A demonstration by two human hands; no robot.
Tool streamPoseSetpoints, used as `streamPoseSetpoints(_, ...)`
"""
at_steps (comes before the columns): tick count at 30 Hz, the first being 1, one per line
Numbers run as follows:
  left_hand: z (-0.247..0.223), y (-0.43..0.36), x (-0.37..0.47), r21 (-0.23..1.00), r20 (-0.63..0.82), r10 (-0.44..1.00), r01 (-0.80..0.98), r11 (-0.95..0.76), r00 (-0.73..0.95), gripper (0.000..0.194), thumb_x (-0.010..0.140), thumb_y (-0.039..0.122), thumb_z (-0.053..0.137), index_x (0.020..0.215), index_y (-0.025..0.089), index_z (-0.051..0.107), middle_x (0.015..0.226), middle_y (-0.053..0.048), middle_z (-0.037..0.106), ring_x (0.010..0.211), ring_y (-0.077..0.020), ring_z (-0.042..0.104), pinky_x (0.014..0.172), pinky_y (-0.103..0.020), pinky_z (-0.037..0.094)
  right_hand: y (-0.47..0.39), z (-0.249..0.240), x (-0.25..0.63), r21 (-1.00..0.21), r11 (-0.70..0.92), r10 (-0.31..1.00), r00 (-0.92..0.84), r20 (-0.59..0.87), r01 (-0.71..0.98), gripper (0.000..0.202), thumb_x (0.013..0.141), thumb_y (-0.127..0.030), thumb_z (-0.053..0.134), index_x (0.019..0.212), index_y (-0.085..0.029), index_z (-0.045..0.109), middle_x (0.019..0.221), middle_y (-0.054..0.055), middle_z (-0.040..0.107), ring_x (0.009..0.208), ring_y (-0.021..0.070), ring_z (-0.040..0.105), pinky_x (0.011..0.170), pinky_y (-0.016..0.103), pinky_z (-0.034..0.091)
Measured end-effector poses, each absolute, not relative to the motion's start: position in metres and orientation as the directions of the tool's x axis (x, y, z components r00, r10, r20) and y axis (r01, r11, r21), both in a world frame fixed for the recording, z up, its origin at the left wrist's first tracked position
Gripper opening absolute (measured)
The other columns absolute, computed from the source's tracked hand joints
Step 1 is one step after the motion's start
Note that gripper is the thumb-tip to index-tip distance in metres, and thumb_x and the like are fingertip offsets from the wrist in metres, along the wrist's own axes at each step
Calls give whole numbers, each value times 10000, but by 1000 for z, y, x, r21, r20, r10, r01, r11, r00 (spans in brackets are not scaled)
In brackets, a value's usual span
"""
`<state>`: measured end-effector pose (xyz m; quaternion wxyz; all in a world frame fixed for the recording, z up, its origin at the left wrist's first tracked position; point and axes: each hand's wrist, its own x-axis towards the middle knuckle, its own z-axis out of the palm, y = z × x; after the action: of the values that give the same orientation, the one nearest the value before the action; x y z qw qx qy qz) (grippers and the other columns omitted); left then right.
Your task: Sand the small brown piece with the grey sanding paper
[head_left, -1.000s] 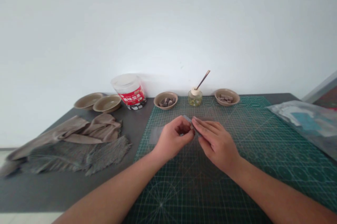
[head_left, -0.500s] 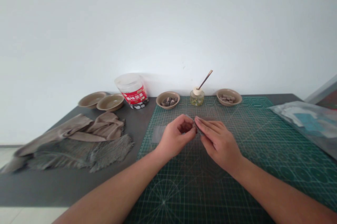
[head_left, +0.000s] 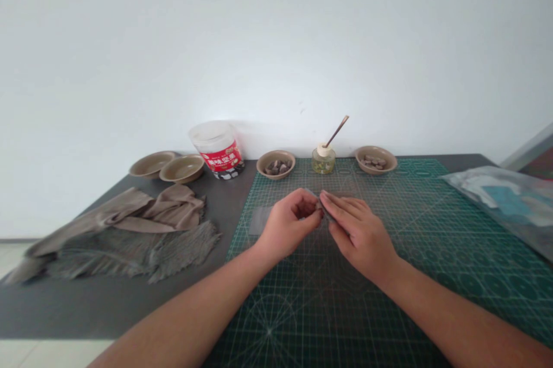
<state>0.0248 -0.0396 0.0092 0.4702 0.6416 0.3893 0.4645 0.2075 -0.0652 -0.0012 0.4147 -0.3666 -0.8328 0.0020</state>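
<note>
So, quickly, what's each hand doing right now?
Left hand: closed, pinching a small grey piece, too small to identify.
Right hand: closed, fingers together, holding the same piece.

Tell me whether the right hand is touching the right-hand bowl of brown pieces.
Apart. The head view shows the right hand nearer the camera than the bowl, with a strip of green mat visible between them.

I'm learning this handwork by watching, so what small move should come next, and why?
I'd probably ease the right hand back slightly while the left hand holds its pinch. The fingertips of both hands meet at the small grey piece and cover most of it, so its shape can't be checked from this view.
</note>
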Motion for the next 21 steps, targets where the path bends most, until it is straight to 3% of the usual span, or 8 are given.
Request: streamPoseSetpoints(21, 5, -37, 21, 944, 252, 929, 143, -297, 271, 102, 839, 246, 679, 874, 162, 634, 751, -2, 625, 682, -110, 558, 626, -225, 458, -65, -1, 209, -294, 716, 634, -413, 653, 633, 522, 960, -120, 470, 1470, -229, 462, 1437, 56, 566, 1213, 247, 577, 1029, 490, 441)
